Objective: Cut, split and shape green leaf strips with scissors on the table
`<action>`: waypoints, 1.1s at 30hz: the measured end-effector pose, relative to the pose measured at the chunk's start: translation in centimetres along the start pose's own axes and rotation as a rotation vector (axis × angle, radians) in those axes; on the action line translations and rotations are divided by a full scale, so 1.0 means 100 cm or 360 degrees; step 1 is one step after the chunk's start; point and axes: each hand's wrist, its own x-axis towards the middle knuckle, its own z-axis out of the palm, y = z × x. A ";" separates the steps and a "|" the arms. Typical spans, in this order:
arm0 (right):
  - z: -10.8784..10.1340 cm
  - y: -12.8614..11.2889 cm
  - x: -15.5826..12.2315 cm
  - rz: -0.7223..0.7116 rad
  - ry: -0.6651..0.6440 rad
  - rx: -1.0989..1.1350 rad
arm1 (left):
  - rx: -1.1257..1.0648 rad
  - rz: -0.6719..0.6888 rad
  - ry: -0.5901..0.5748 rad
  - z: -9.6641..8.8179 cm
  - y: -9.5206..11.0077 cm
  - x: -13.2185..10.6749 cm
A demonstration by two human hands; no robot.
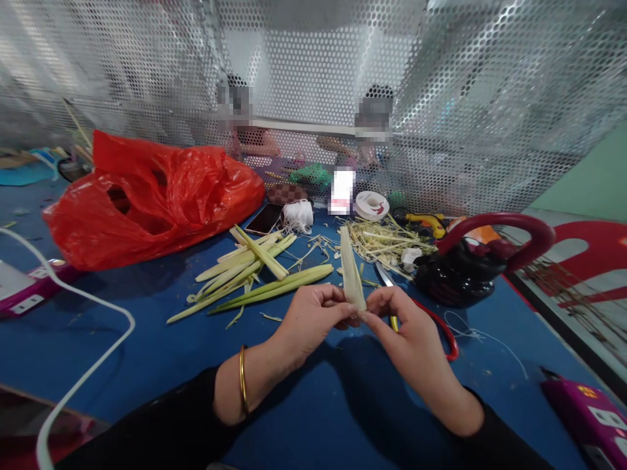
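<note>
Two bare hands at work over a blue table (304, 418). Head view; clock centred on the hands, twelve straight ahead.

Left hand (313, 320) and right hand (399, 320) both pinch the lower end of one pale leaf (351, 274), thumbs against fingers; it stands nearly upright between them, tip toward eleven.

Room: silvery perforated sheet (313, 65) spans the far side at twelve, figures dimly visible in it, through or mirrored, cannot tell which. Green wall (592, 170) at two.

Surface: stalks (245, 267) heaped at ten, red bag (161, 202) beyond them. Thread spool (298, 215) at eleven. Shavings (386, 241) at one, black pot (455, 277) at two. Scissors (385, 275) run past the right hand, partly hidden by it.

Edges: right table edge slants from two to four, purple box (588, 418) near it at four. Near-left edge at eight; white cable (127, 320) loops across there.

Moving room: blue surface between the forearms toward six, more at nine between stalks and cable. At three, a loose thread (494, 339) crosses the gap to the purple box.
</note>
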 end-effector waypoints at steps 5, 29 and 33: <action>0.001 -0.002 0.003 0.0191 0.0065 0.0225 | -0.0046 0.0044 -0.0107 0.001 -0.004 0.000; -0.008 0.000 -0.001 -0.0636 0.0139 -0.0271 | -0.0311 -0.0237 -0.0134 -0.005 -0.004 0.003; -0.007 0.001 -0.001 -0.0694 0.0136 -0.0328 | -0.0326 -0.0248 -0.0160 -0.005 -0.006 0.003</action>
